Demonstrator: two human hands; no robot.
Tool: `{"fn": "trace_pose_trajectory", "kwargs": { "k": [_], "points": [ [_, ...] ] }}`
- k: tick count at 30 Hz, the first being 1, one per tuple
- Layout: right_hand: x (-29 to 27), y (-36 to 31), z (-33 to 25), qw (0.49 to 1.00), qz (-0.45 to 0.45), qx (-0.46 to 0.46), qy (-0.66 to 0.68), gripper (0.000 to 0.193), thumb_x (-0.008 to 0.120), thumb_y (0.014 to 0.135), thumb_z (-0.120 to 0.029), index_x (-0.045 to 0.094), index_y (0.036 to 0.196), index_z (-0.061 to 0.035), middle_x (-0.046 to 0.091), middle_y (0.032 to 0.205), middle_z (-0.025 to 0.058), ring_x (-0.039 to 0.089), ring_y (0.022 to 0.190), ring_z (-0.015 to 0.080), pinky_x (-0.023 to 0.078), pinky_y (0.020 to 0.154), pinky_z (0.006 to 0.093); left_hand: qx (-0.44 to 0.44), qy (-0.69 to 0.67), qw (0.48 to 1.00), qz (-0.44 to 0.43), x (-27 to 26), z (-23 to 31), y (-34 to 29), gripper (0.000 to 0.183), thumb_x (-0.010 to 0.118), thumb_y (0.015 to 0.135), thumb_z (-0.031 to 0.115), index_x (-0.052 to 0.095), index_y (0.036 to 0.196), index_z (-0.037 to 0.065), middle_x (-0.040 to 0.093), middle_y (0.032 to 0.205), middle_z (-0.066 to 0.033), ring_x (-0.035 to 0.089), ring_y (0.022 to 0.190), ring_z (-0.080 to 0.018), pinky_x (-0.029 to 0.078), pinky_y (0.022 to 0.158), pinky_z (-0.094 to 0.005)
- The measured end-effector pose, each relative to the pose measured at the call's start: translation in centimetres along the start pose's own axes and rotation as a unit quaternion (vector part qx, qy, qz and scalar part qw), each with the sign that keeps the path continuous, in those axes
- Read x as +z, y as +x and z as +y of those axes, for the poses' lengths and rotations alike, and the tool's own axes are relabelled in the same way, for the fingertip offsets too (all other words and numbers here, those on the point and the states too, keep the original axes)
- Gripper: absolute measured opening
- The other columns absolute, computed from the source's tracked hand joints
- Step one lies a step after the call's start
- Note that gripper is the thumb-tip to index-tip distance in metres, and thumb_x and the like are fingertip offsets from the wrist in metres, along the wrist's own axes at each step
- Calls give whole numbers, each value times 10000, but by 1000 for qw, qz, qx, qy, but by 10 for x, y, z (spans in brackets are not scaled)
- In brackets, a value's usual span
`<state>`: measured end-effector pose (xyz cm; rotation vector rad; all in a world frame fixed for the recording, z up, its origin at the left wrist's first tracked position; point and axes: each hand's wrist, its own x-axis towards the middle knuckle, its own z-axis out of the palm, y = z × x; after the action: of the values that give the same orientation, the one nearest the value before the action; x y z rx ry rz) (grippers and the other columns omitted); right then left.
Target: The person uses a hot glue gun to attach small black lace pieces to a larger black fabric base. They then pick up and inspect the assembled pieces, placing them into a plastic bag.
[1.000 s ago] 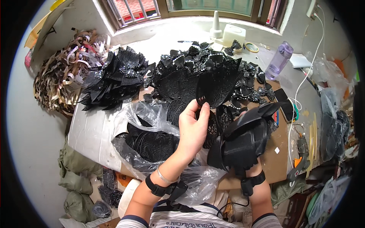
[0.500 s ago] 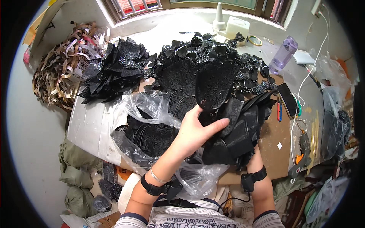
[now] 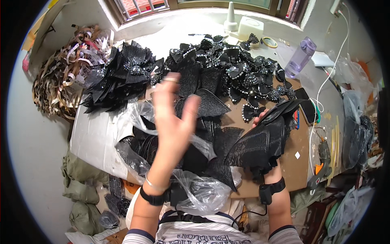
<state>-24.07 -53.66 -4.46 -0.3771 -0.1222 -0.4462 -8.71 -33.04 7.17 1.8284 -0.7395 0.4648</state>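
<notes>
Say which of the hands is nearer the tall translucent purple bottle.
Right. In the picture, the right hand is below and left of the bottle; the left hand is also below, much farther left.

a purple bottle stands near a tape roll.

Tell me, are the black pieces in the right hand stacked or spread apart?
Stacked: the right hand holds the black pieces bunched together, their edges overlapping in layers.

Craft workshop: worktable, glue gun, yellow sticks, stacked black lace pieces, heaped jewelled bows, ribbon strips.
</notes>
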Motion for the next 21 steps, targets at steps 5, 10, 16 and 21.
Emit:
{"fn": "trace_pose_trajectory", "kwargs": {
  "k": [5, 10, 16, 21],
  "points": [
    [9, 1, -8, 997, -39, 15, 59, 420, 402, 1013, -336, 450, 1356, -98, 576, 1254, 91, 572, 1117, 283, 438, 1003, 427, -36, -131, 857, -497, 5, 59, -28, 665, 643, 900, 342, 406, 1370, -63, 464, 1361, -294, 448, 1294, -388, 365, 1069, -386],
    [15, 13, -33, 990, -77, 15, 119, 389, 452, 993, -302, 485, 1319, -92, 577, 1233, 89, 536, 1145, 279, 412, 1015, 423, -67, 60, 918, -386, 21, 24, -69, 740, 718, 825, 310, 376, 1339, -99, 545, 1039, -265, 583, 963, -403, 487, 846, -418],
    [15, 11, -70, 976, -117, -69, 173, 321, 538, 947, -217, 521, 1245, -96, 570, 1243, 56, 564, 1090, 226, 447, 959, 393, 22, 55, 915, -399, 35, 11, -91, 833, 781, 694, 117, 344, 1384, -46, 563, 948, -230, 610, 851, -380, 521, 744, -421],
    [30, 8, -84, 974, -85, -118, 175, 240, 539, 927, -162, 572, 1160, -113, 571, 1128, 31, 595, 1010, 197, 501, 863, 346, -7, 173, 882, -438, 40, 25, -102, 795, 798, 675, 135, 388, 1336, -24, 548, 968, -220, 592, 832, -385, 501, 767, -425]
  ]
}}
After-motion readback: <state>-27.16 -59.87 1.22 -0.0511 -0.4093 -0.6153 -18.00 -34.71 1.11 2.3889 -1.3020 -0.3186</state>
